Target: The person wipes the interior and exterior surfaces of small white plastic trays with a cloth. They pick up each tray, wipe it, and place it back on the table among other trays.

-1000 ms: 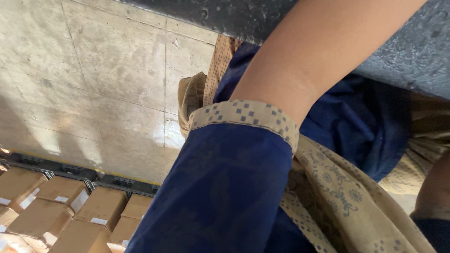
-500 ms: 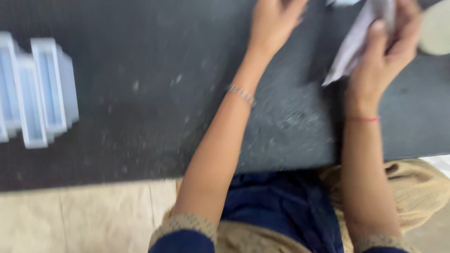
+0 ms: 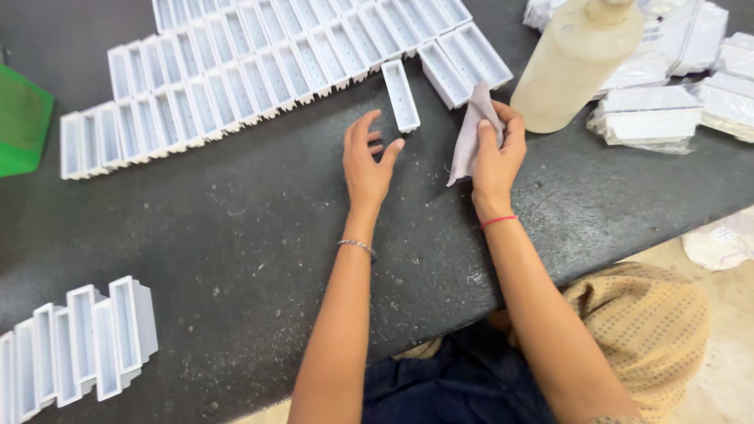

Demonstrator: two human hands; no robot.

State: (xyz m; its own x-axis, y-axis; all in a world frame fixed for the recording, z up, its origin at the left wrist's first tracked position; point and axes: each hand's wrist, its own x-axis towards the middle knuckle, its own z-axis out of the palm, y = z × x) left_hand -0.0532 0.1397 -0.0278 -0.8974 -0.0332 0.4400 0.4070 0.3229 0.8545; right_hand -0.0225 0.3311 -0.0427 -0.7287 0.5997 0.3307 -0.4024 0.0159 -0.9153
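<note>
Head view: right hand (image 3: 496,153) grip clasps grey cloth (image 3: 470,132); left hand (image 3: 367,161) (fingers spread) seemingly just short of white tray (image 3: 400,96).

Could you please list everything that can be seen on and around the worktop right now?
White trays: many, white, in rows at the far side of the table.
Single tray: one, white, apart from the rows, just beyond the left hand.
Stacked trays: several, white, on edge at the near left.
Bottle: one, cream, far right.
Wrapped packs: several, white, far right.
Green object: one, left edge.
Table: one, dark grey.
Cloth: one, grey, in the right hand.
Left hand: open, empty.
Right hand: gripping the cloth.
</note>
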